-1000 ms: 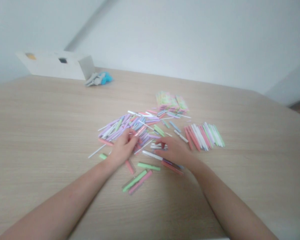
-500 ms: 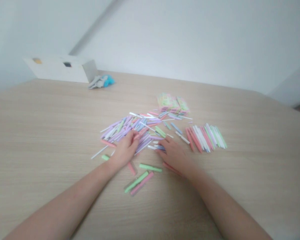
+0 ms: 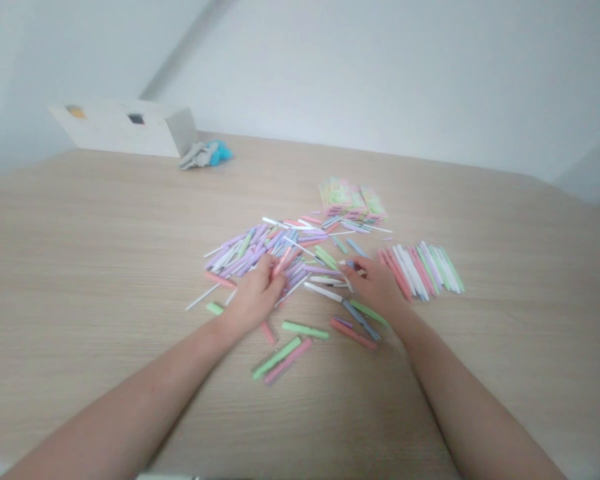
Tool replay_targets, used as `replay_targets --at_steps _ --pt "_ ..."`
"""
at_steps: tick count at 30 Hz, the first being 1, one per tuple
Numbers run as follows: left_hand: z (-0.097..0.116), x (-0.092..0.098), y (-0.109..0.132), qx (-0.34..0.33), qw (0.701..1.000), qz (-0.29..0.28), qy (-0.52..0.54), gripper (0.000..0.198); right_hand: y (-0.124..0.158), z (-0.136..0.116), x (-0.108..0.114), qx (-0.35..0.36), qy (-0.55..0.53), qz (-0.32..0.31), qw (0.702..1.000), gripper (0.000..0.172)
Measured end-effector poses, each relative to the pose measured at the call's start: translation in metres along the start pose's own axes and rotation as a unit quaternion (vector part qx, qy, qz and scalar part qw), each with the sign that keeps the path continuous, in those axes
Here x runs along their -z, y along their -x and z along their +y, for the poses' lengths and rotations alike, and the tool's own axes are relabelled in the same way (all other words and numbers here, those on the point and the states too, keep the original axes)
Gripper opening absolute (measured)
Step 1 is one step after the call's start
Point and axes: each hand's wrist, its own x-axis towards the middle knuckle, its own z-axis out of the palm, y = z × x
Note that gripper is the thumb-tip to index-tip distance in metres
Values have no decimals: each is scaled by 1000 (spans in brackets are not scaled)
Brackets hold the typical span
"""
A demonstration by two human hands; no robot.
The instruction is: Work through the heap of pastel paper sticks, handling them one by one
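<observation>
Pastel sticks (image 3: 253, 257) lie in a loose heap on the wooden surface (image 3: 80, 280), mostly lilac, with white, pink, green and blue mixed in. The left hand (image 3: 254, 298) rests at the heap's near edge, fingers curled together; its grip closes just beside a pink stick (image 3: 283, 261), but whether it is clamped on it cannot be told. The right hand (image 3: 374, 287) sits right of the heap, fingertips together among loose sticks; what that grip holds, if anything, is too blurred to tell. A fanned row of sticks (image 3: 420, 270) lies just beyond the right hand. Farther back lie a stack of packets (image 3: 353, 199) and, near the far edge, a white box (image 3: 123, 128) beside a grey-and-blue bundle (image 3: 205, 155).
</observation>
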Motion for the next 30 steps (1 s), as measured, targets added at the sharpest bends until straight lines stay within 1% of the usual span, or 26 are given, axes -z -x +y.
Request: replay_targets --at_steps 3,6,9,11,14,15,17,20,22,25,30 --pt "0 -1 1 -9 1000 -9 2 11 -4 11 1 -39 -49 3 998 28" --pt "0 -1 2 -3 1000 -16 18 12 -5 17 -1 -48 -72 -3 996 32" --pt "0 -1 2 3 999 -15 47 11 -4 18 -3 -42 -69 5 997 35" --pt "0 -1 2 4 998 -13 57 10 -3 17 -2 -33 -47 22 998 35" --pt "2 0 2 6 998 -9 59 9 1 10 1 8 -3 45 999 25" --pt "2 0 2 6 998 -8 58 8 3 7 2 29 5 38 999 21" --pt "3 0 2 4 998 -8 57 7 7 0 2 73 12 -2 997 17" --pt "2 -1 2 1 998 -10 59 8 13 -9 -3 116 46 -75 989 20" --pt "1 -1 2 2 998 -10 65 9 15 -12 -8 128 79 -99 984 23" --pt "-1 -2 2 3 998 -9 63 9 15 -13 -13 130 106 -108 980 24" --pt "-2 -2 1 -2 999 -14 49 10 14 -10 -13 125 110 -105 981 25"
